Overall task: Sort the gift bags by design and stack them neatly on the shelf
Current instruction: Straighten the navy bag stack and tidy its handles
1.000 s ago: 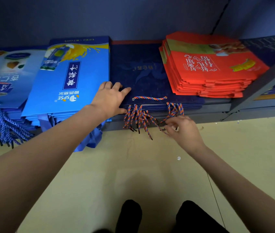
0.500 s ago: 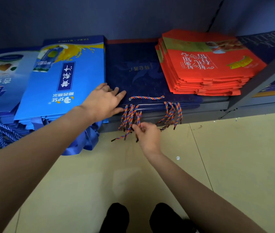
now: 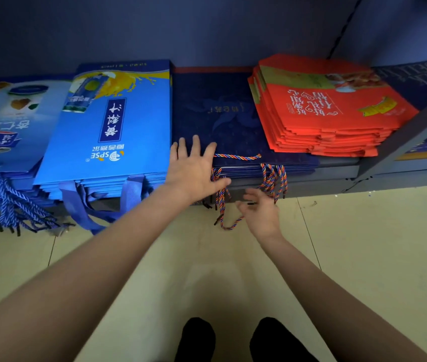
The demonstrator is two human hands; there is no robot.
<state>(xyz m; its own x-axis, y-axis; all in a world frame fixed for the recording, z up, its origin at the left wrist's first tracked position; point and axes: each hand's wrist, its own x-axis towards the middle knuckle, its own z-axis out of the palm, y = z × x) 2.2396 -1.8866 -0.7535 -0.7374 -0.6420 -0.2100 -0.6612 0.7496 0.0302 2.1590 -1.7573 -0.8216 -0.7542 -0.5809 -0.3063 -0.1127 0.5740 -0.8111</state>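
Four stacks of flat gift bags lie side by side on a low shelf (image 3: 332, 176): pale blue bags (image 3: 6, 126), bright blue bags (image 3: 118, 126), navy bags (image 3: 220, 113) and red bags (image 3: 332, 113). My left hand (image 3: 194, 171) rests flat with spread fingers on the front left corner of the navy stack. Striped rope handles (image 3: 272, 178) hang over the shelf edge. My right hand (image 3: 262, 212) hovers just below them, blurred, fingers loose, touching a dangling cord loop (image 3: 230, 223).
A grey diagonal shelf brace (image 3: 403, 137) crosses in front of the red stack's right side, with more dark bags (image 3: 421, 79) behind it. Blue cords (image 3: 11, 210) and ribbon handles (image 3: 76, 205) spill over the edge at left. My feet (image 3: 196, 338) stand on the pale tile floor.
My right hand moved from the left bunch of striped cords toward the right and opened its fingers. My left hand spread flatter on the navy stack.
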